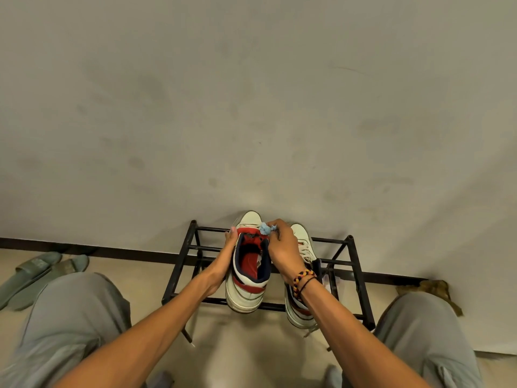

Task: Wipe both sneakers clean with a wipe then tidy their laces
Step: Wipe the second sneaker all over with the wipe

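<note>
Head view: you sit facing the shoe rack (355, 264).
Left hand (223, 264): grips left sneaker (246, 292), steadying it.
Right hand (282, 247): pinches blue wipe (265, 228) at tongue.
Right sneaker (303, 242): parked on rack, waiting.

Smudged pale wall (251, 93), dark baseboard (112, 252), beige floor (246, 351), black metal shoe rack (355, 264) against wall

Sneakers (246, 287): we note white, red panels, navy collar.
Wipe (264, 228): we record pale blue.
Rack (193, 247): black.
Slippers (36, 271): grey-green.
Bracelet (303, 277): orange, yellow, dark beads.
Trousers (70, 317): grey.
</note>
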